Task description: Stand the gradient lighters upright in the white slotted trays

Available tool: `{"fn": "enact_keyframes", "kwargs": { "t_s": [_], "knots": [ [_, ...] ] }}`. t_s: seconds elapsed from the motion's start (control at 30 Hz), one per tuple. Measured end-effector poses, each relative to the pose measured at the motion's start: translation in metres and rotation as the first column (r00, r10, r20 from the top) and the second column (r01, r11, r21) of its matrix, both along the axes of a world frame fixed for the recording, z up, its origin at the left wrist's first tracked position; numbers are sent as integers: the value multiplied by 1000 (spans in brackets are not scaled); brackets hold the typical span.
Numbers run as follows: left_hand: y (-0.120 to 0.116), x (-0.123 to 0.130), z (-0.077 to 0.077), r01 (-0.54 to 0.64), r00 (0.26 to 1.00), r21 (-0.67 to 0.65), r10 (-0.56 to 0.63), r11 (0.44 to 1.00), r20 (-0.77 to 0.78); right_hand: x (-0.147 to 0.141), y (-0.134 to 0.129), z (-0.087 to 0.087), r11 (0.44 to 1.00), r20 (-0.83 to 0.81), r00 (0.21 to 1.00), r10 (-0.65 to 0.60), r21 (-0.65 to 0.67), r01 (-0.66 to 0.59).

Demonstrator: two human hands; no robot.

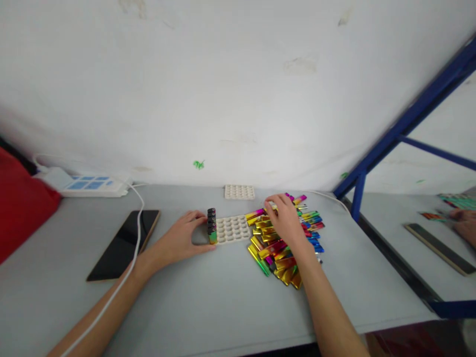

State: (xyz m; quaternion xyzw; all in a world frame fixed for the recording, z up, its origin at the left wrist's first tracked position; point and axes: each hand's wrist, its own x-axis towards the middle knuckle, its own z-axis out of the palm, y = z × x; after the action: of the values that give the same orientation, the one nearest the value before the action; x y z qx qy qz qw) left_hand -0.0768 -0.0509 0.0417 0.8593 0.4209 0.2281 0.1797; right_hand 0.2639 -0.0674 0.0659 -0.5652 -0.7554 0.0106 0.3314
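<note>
With the near tray (233, 230) as the clock's centre, a white wall (238, 89) rises at 12 o'clock, and the grey table (167, 307) stretches out beneath everything. A blue frame (401, 121) slants up toward 2 o'clock. At 9 o'clock, on the left edge, is a red item (18, 203). The pile (267, 248) of lighters, shiny gold, red, green, blue and magenta, spreads from 3 to 4 o'clock, its edge close by the tray. A dark phone (122, 243) lies at 9 o'clock, with a white cord (140, 228) passing over its right side and the left forearm. The power strip (92, 185) sits at 10 o'clock against the wall.

The left hand (180, 238) is at 9 o'clock, thumb and fingers spread wide, bracing a row of lighters between them. The right hand (286, 218) is over the pile at 3 o'clock, fingers bent; I cannot tell whether they hold a lighter. The far tray (240, 192) lies at 12 o'clock, near the wall. The row (211, 225), black tops up, stands at the near tray's 9 o'clock end.
</note>
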Motion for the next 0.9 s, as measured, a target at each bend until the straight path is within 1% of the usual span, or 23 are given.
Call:
{"fn": "enact_keyframes", "kwargs": {
  "t_s": [0.07,0.13,0.17,0.23,0.3,0.37,0.43,0.53,0.63,0.7,0.77,0.83,0.9],
  "knots": [
    [1,-1,-1,-1,1000,-2,1,1000,9,21,8,-5,994,-19,995,-99,42,100],
    [2,-1,-2,8,1000,-2,-8,1000,18,37,11,-11,979,-7,979,-201,42,202],
    [2,-1,-3,14,1000,-1,-14,1000,19,41,12,-14,968,15,968,-251,17,251],
    [3,-2,-4,22,1000,4,-22,1000,14,47,11,-20,944,85,947,-310,-88,317],
    [3,-2,-5,18,1000,9,-18,1000,8,49,9,-23,921,154,941,-302,-208,329],
    [3,-2,-6,8,1000,15,-8,1000,4,50,8,-22,907,195,939,-285,-261,330],
    [3,-2,-7,2,1000,23,-2,1000,5,53,11,-16,907,217,929,-300,-238,348],
    [3,-1,-8,1,1000,29,-1,1000,11,58,23,1,891,254,900,-355,-199,407],
    [2,1,-7,-7,1000,29,6,1000,15,61,43,20,829,334,838,-430,-222,514],
    [1,2,-6,-1,1000,29,0,1000,21,59,54,25,780,390,793,-468,-240,578],
    [1,2,-4,7,1000,27,-8,1000,25,57,61,22,749,447,761,-471,-254,612],
    [0,3,-4,13,1000,20,-13,1000,21,54,64,15,725,500,741,-449,-280,629],
    [0,3,-4,10,1000,18,-11,1000,20,53,65,7,738,532,744,-405,-290,609]
  ]
}}
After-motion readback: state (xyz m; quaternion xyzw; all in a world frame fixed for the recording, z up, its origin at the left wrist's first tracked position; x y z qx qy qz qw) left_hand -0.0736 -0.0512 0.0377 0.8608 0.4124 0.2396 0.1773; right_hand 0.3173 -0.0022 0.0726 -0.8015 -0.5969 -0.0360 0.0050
